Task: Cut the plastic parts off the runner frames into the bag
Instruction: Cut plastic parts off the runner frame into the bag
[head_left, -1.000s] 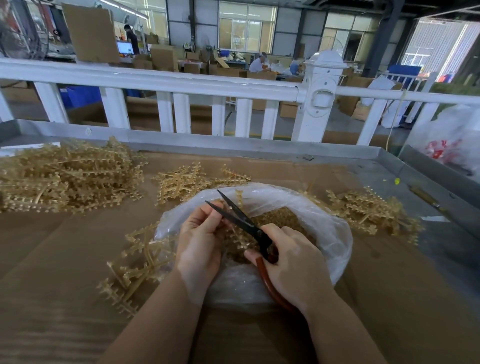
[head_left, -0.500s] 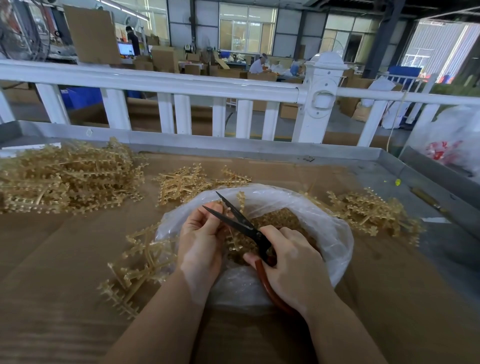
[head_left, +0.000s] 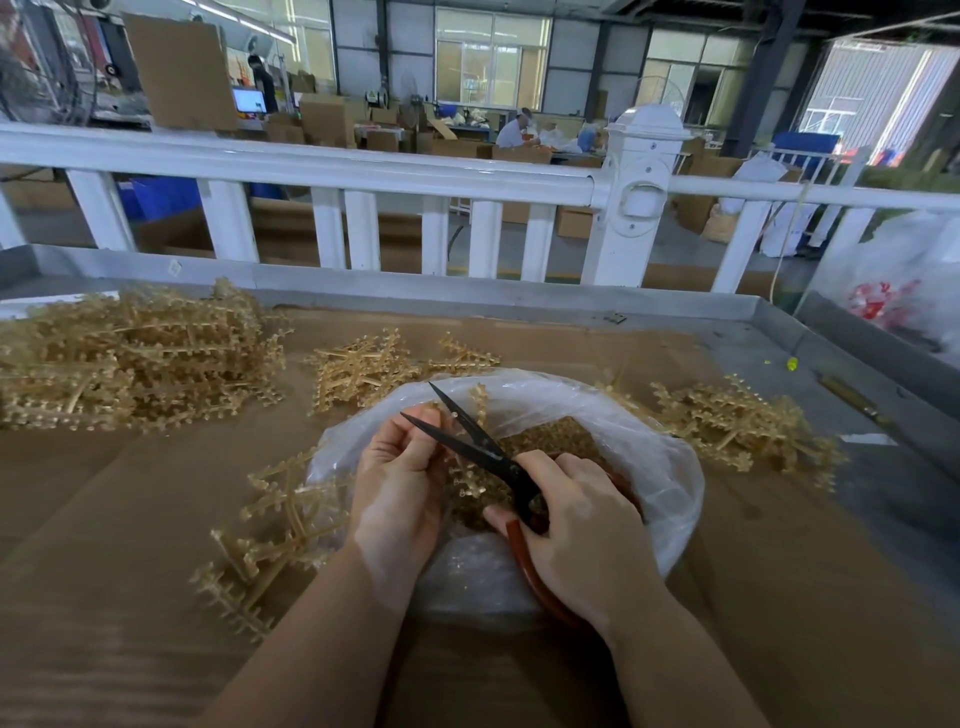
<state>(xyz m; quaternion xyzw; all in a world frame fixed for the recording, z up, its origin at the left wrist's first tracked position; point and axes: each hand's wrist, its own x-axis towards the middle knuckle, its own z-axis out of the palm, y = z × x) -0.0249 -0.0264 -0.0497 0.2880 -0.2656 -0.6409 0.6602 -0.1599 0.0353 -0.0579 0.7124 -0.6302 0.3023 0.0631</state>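
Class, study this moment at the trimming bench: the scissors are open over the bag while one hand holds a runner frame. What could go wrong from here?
1. The open black blades of the scissors sit right against the left hand that holds the runner frame; a careless snip might nick a finger.
2. Cut parts could spring past the rim of the clear plastic bag onto the cardboard.
3. A blade tip may snag the thin bag.

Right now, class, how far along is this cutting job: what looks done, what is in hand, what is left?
Done: cut parts already lie in the bag. In hand: the left hand holds a runner frame over the bag while the right hand works the scissors, blades apart. Left: a big pile of frames on the table.
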